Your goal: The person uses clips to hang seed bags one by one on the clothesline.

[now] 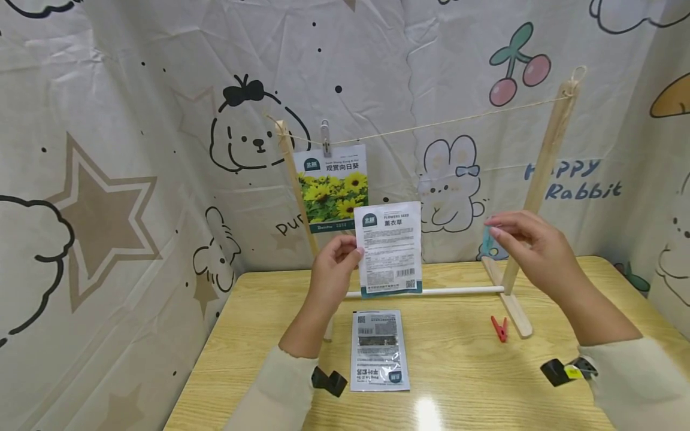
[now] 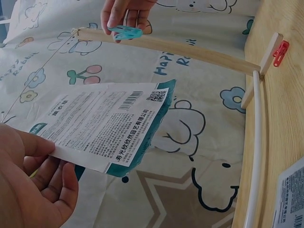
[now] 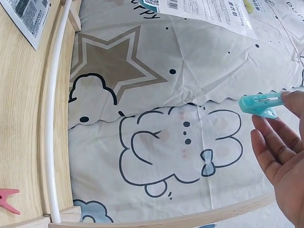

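Observation:
My left hand (image 1: 335, 269) pinches the left edge of a white seed packet (image 1: 389, 251), its printed back facing me in the head view. Between the thumb and fingers of my right hand (image 1: 539, 248) is a teal clothespin (image 3: 260, 103), held near the right post and apart from the packet. A sunflower seed packet (image 1: 334, 191) hangs from the string (image 1: 431, 124) by a pale clothespin (image 1: 326, 139), behind and left of the held packet. Another seed packet (image 1: 380, 353) lies flat on the table below my left hand.
A wooden frame stands on the table (image 1: 458, 359), with a left post (image 1: 296, 179), a right post (image 1: 541, 161) and a white rod (image 1: 463, 291) low between them. A red clothespin (image 1: 499, 328) lies beside the right foot. Behind hangs a printed cloth (image 1: 377, 60).

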The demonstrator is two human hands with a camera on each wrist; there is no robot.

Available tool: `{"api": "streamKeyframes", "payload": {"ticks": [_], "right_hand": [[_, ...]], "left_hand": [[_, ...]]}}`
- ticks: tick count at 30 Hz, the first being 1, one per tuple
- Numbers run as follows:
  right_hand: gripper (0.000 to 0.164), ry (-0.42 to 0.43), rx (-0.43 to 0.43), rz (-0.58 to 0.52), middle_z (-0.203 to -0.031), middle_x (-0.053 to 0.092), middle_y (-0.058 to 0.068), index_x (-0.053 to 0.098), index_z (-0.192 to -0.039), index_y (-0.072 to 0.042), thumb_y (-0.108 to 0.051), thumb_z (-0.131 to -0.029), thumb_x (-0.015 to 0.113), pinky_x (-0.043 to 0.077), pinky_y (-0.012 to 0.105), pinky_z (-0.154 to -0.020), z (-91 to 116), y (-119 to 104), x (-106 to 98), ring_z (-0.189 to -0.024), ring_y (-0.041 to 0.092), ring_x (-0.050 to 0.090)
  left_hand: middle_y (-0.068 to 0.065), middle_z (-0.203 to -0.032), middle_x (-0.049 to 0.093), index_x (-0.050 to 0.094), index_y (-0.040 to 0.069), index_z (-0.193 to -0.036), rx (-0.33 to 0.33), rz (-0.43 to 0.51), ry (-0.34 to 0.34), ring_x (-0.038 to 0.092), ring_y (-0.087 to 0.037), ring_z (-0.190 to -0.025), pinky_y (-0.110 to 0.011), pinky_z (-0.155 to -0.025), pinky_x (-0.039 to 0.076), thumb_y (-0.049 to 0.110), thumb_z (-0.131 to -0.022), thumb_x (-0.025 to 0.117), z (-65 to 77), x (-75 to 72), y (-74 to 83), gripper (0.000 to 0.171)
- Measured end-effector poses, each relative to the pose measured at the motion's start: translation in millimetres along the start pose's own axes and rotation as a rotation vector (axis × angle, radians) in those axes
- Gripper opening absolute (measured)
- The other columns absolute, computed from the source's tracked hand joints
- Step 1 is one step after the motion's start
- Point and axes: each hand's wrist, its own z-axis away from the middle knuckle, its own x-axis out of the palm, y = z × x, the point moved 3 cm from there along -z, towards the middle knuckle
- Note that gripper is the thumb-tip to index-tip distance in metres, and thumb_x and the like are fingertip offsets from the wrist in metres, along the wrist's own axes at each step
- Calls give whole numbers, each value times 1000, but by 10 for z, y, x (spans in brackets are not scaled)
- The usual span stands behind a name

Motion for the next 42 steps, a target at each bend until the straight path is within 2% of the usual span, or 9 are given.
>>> {"api": "streamKeyframes", "payload": {"ticks": [2,4,11,20,25,30,42], "right_hand": [[21,1,-8,5,-118,63,-4,70,-120,-9,-13,-101,62,40,-1,-84,-15,-16,-7,-97,-10,55],[21,0,-16,8,-119,63,0,70,-120,-10,-12,-101,62,40,-1,-85,-28,-32,-14,-97,-10,54],[21,-10,-28,13,-118,58,-20,71,-120,-11,-13,-101,62,39,-1,-85,-70,-64,-38,-100,-10,53],[20,-9,-41,18,-118,58,-22,72,-118,-13,-13,-100,63,40,-1,-85,-119,-95,-67,-100,-9,53],[19,-8,-65,23,-119,61,-12,73,-116,-12,-11,-99,64,40,-1,-85,-151,-106,-67,-99,-8,53],[20,-21,-53,25,-123,61,-2,72,-117,-9,-13,-100,63,40,-2,-84,-178,-117,-68,-99,-8,53],[18,-13,-108,24,-123,62,3,72,-115,-5,-10,-99,63,40,-3,-85,-239,-165,-77,-99,-11,53]], "left_hand": [[-9,-104,66,66,7,-116,2,-2,3,60,-17,-92,-48,-92,53,10,-99,63,1,0,6,17],[-8,-104,67,66,8,-115,3,-6,4,60,-17,-91,-47,-90,54,10,-99,63,1,1,10,17],[-7,-104,67,66,9,-115,8,-14,-4,61,-18,-92,-36,-85,55,12,-99,63,-19,8,21,16],[-7,-105,67,65,10,-114,5,-18,-8,61,-18,-93,-37,-86,56,14,-100,63,-36,21,42,15],[-8,-105,67,65,9,-114,17,-7,-8,61,-18,-92,-44,-89,56,13,-100,62,-49,23,49,15],[-9,-105,66,64,8,-114,17,-10,-2,61,-18,-92,-33,-82,56,12,-100,62,-54,30,73,15],[-7,-102,67,65,9,-112,-4,-8,26,61,-18,-91,-28,-79,55,12,-98,64,-107,18,91,14]]}}
